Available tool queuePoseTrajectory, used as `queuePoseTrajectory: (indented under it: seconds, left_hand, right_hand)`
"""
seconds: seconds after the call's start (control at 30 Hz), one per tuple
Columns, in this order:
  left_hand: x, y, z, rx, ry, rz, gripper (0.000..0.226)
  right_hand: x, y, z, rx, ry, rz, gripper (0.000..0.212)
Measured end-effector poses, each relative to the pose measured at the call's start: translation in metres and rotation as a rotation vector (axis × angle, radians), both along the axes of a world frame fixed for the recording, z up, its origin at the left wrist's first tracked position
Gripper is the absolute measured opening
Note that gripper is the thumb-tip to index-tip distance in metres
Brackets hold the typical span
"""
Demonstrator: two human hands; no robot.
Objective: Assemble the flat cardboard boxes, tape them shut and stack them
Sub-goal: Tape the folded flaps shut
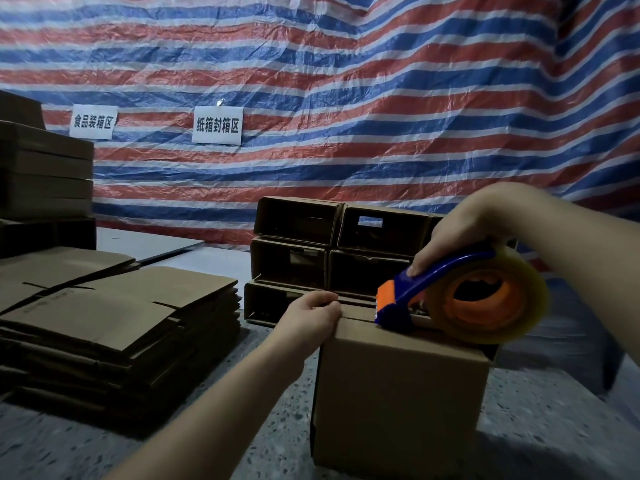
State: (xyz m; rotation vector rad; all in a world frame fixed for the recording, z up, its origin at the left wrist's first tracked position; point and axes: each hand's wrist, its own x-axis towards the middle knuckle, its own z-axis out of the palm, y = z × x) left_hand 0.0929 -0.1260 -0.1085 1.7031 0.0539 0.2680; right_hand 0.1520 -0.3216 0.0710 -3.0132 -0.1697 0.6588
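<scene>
Mid-batch, taping stage on the current unit. One assembled box (401, 403) stands on the speckled floor (540, 427) right in front of the person, top flaps folded down with the centre seam visible. Left hand (313, 315) is curled over the far-left top edge of the box, fingers closed on the flap edge, pinning it shut. Right hand (457, 244) is wrapped closed around the blue handle of the tape dispenser (460, 296); its orange nose sits on the box top at the seam, clear roll toward the right edge. Can't tell how much tape is laid, the film is transparent and the seam mostly hidden behind the tool. Done so far: a stack of erected boxes (332, 251) behind it against the striped tarp (346, 81), at least three tiers, two wide, open ends facing us, so only one end of each looks closed. Left to do: finish this seam, add the box to the stack, then work through the pile of flat blanks (114, 317) on the left, which is still thick, plus more flats (45, 168) stacked at far left. My read: well under halfway.
</scene>
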Motion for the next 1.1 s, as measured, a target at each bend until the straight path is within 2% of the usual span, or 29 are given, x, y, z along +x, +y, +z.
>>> queuePoseTrajectory:
  seconds: [0.1,0.17,0.23,0.3,0.33,0.4,0.47,0.57,0.63,0.73,0.9,1.0,1.1]
  left_hand:
    - [-0.003,-0.001,0.002,0.07,-0.029,0.005,0.025]
    - [-0.01,-0.001,0.001,0.206,-0.161,0.072,0.025]
    - [-0.019,-0.003,0.0,0.54,-0.329,0.14,0.034]
    - [-0.026,-0.008,-0.004,0.898,-0.417,0.114,0.046]
    - [-0.028,-0.01,-0.007,1.019,-0.417,0.082,0.05]
    - [-0.03,-0.011,-0.011,1.139,-0.382,0.058,0.058]
    - [-0.031,-0.011,-0.012,1.192,-0.376,0.076,0.062]
    - [-0.031,-0.011,-0.01,1.227,-0.363,0.094,0.059]
    - [-0.031,-0.011,-0.011,1.227,-0.358,0.089,0.057]
    - [-0.032,-0.01,-0.011,1.23,-0.345,0.071,0.057]
    - [-0.035,-0.012,-0.006,1.253,-0.327,0.051,0.054]
    - [-0.033,-0.016,0.005,1.328,-0.307,0.07,0.05]
    - [-0.031,-0.032,0.011,1.367,-0.328,0.072,0.054]
  right_hand:
    - [-0.001,0.001,-0.001,0.008,-0.016,-0.011,0.051]
    - [-0.002,0.0,-0.001,0.01,-0.009,-0.009,0.051]
    - [-0.002,0.0,-0.001,0.007,-0.004,-0.006,0.05]
    - [-0.001,0.001,-0.001,0.01,0.006,-0.006,0.043]
    - [0.0,0.001,-0.002,0.009,0.017,-0.003,0.039]
    - [0.0,0.001,-0.001,0.006,0.033,-0.002,0.034]
    - [0.0,-0.002,0.001,0.01,0.039,-0.013,0.038]
    - [0.004,-0.015,0.005,0.056,0.015,-0.024,0.068]
    - [0.005,-0.026,0.006,0.069,0.008,-0.033,0.078]
    - [0.007,-0.038,0.004,0.074,0.02,-0.05,0.081]
    - [0.005,-0.028,-0.002,-0.002,0.028,-0.032,0.07]
    - [0.004,-0.025,-0.002,-0.008,0.014,-0.035,0.072]
    - [0.004,-0.027,-0.004,-0.002,-0.002,-0.044,0.063]
